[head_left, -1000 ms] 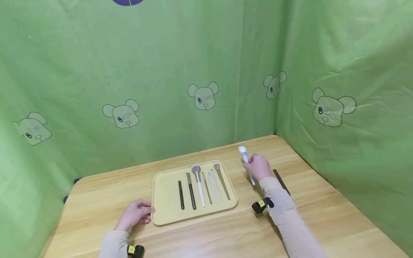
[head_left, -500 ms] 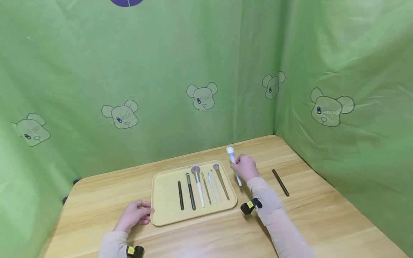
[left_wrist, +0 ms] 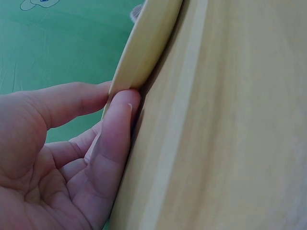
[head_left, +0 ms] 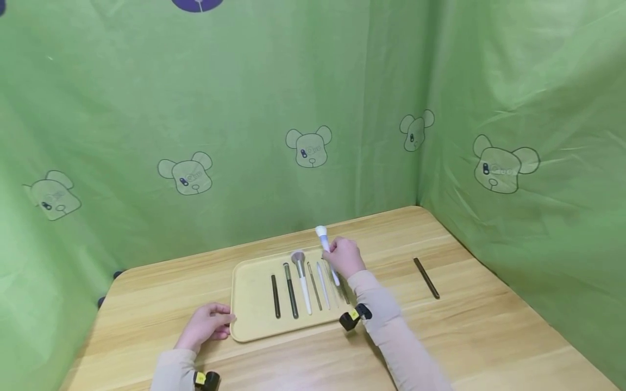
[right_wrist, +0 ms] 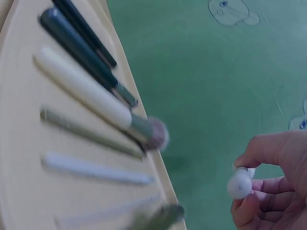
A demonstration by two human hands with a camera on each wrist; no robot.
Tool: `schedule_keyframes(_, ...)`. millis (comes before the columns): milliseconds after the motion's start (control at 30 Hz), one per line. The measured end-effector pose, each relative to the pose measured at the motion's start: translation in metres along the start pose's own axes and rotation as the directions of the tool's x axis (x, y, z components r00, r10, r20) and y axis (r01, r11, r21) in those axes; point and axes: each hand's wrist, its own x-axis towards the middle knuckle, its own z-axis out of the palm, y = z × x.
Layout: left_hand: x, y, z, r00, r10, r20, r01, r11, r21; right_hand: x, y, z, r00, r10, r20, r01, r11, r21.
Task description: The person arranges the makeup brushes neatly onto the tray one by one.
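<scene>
In the head view a pale yellow tray (head_left: 251,304) lies on the table, bearing several makeup brushes side by side. Among them are a large white-handled brush (head_left: 304,282), a dark-handled brush (head_left: 290,293) and a dark stick (head_left: 276,297). My left hand (head_left: 202,327) pinches the tray's near left rim (left_wrist: 144,52) between thumb and finger. Over the tray's right side, my right hand (head_left: 346,257) pinches a white makeup brush (head_left: 321,235), bristles pointing away. Its rounded handle end (right_wrist: 239,186) faces the right wrist camera. That hand partly covers the rightmost brushes.
A dark brown stick (head_left: 426,278) lies alone on the wooden table (head_left: 489,326), right of the tray. Green curtains (head_left: 244,98) with printed bear heads hang behind the table and along its sides.
My right hand has moved left with the white makeup brush, from the table beside the tray to over its right part. The left hand stays at the rim.
</scene>
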Motion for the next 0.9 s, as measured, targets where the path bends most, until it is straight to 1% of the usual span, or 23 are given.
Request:
schedule_keyframes(67, 0.001, 0.000, 0.001, 1.000, 0.000, 0.004, 0.000, 1.000, -0.001, -0.001, -0.005, 0.007, 1.000, -0.017, 0.000, 0.017, 1.000, -0.007)
schedule_keyframes(167, 0.002, 0.000, 0.001, 1.000, -0.002, 0.006, 0.002, 1.000, -0.001, -0.005, -0.015, 0.015, 1.000, -0.024, 0.016, 0.024, 1.000, 0.012)
schedule_keyframes(300, 0.003, -0.002, 0.000, 1.000, -0.005, 0.004, 0.005, 1.000, -0.002, -0.009, -0.030, 0.026, 0.999, -0.019, 0.045, 0.017, 0.999, 0.043)
schedule_keyframes(400, 0.003, -0.002, 0.000, 1.000, -0.003, 0.002, 0.003, 1.000, -0.003, -0.011, -0.041, 0.034, 0.998, -0.018, 0.054, 0.016, 0.999, 0.032)
schedule_keyframes(500, 0.003, -0.002, 0.000, 1.000, -0.004, 0.001, 0.004, 1.000, -0.003, -0.013, -0.048, 0.044, 0.997, -0.036, 0.061, 0.034, 0.999, 0.030)
schedule_keyframes(600, 0.002, -0.002, 0.001, 1.000, -0.007, 0.003, 0.007, 1.000, -0.003, -0.016, -0.055, 0.053, 0.995, -0.050, 0.081, 0.045, 0.997, 0.056)
schedule_keyframes(700, 0.002, -0.001, 0.001, 1.000, -0.013, 0.006, 0.013, 1.000, -0.003, -0.019, -0.062, 0.062, 0.992, -0.043, 0.117, 0.031, 0.994, 0.102)
schedule_keyframes(767, 0.002, -0.001, 0.000, 1.000, -0.014, 0.004, 0.014, 1.000, -0.003, -0.020, -0.067, 0.067, 0.990, -0.041, 0.134, 0.026, 0.993, 0.114)
schedule_keyframes(900, 0.001, 0.000, 0.000, 1.000, -0.009, 0.005, 0.009, 1.000, -0.001, -0.024, -0.077, 0.076, 0.988, -0.050, 0.144, 0.036, 0.995, 0.098)
